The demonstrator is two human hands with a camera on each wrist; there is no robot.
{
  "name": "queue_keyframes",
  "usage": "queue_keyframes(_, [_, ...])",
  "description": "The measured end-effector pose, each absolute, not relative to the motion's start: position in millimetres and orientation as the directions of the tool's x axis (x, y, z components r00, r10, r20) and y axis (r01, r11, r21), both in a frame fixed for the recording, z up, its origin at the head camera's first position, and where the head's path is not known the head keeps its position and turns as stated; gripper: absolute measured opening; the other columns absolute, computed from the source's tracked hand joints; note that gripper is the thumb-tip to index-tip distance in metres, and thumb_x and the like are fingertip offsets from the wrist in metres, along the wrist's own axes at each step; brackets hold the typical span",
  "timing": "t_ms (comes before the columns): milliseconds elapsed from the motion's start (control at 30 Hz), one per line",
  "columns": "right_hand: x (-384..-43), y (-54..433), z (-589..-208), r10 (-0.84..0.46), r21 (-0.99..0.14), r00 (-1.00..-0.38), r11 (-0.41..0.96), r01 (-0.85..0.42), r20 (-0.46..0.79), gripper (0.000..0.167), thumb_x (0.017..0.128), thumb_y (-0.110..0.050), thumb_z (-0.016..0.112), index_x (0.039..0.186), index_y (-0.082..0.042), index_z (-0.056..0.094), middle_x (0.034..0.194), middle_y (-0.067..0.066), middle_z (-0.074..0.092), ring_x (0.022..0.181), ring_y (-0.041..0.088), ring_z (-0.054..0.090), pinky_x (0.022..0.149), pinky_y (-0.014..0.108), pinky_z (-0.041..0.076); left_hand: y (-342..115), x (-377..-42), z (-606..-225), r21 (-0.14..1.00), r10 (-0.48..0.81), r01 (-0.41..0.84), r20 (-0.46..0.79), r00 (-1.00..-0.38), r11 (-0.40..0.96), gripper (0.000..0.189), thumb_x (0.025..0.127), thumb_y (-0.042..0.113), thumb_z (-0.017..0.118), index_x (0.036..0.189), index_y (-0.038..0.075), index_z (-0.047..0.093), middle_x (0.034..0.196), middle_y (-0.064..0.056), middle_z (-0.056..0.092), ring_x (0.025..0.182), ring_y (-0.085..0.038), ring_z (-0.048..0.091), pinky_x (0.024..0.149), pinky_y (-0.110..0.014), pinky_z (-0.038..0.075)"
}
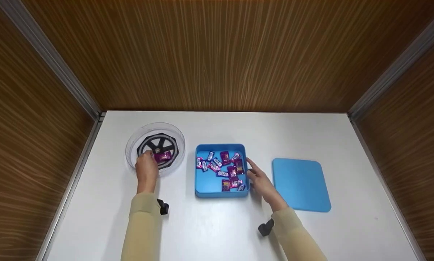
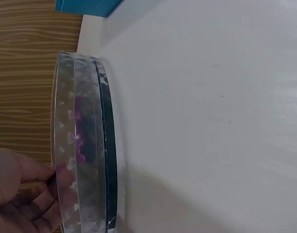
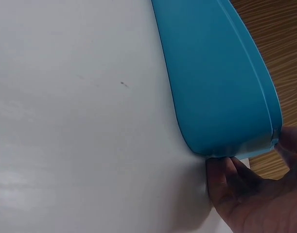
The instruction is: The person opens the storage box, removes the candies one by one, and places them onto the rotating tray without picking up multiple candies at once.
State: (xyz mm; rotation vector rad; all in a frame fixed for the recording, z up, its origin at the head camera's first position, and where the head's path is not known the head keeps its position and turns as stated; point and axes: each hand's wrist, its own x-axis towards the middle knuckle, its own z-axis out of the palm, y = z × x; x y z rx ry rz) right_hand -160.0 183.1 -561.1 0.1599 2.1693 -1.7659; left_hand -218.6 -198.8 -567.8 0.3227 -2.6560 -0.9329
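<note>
My left hand reaches over the near left rim of a round clear plastic bowl. Its fingertips pinch a small purple-wrapped candy, mostly hidden by the fingers. Beside them, purple-wrapped candy lies in the bowl; its colour shows through the bowl's wall in the left wrist view. My right hand rests against the outer right wall of a square blue box, fingers fairly straight. In the right wrist view, its fingertips touch the box's side near the rounded corner. Several wrapped candies lie scattered in the box.
A blue square lid lies flat to the right of the box. The black spoked pattern shows at the bowl's base. Wood-grain panels enclose the white table at the back and both sides.
</note>
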Motion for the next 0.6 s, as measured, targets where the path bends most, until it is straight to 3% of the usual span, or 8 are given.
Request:
queue_keyframes(133, [-154.8,180.1,-544.0,-0.135,-0.933,-0.940,0.226,0.280,-0.315,0.053,0.106,-0.011,0.038,0.157,-0.014,0.023,0.144,0.031,0.038,0.131,0.048,0.039,0.104,0.060,0.035,-197.2,-216.9,-566.5,0.620,-0.277,-0.098,0.199,-0.940,0.779,0.024,0.087,-0.006,0.060,0.110,-0.011,0.064,0.102,-0.034,0.063,0.097,-0.050,0.060,0.081,-0.058,0.048])
queue_keyframes(300, [-157.7,182.7,-552.2,-0.142,-0.938,-0.940,0.208,0.278,-0.310,0.054,0.106,-0.011,0.039,0.157,-0.015,0.023,0.140,0.031,0.041,0.128,0.047,0.044,0.103,0.059,0.036,-191.8,-212.8,-561.2,0.603,-0.239,-0.090,0.172,-0.956,0.793,0.037,0.087,0.002,0.068,0.122,-0.007,0.062,0.113,-0.032,0.060,0.106,-0.048,0.058,0.086,-0.057,0.047])
queue_keyframes(600, [-165.9,189.1,-581.9,-0.128,-0.943,-0.945,0.184,0.277,-0.302,0.053,0.106,-0.015,0.041,0.157,-0.024,0.026,0.139,0.023,0.046,0.123,0.038,0.051,0.097,0.052,0.046,-169.0,-203.7,-549.5,0.585,-0.145,0.065,0.305,-0.941,0.809,0.037,0.083,0.004,0.074,0.117,-0.007,0.064,0.109,-0.028,0.060,0.102,-0.046,0.058,0.086,-0.056,0.047])
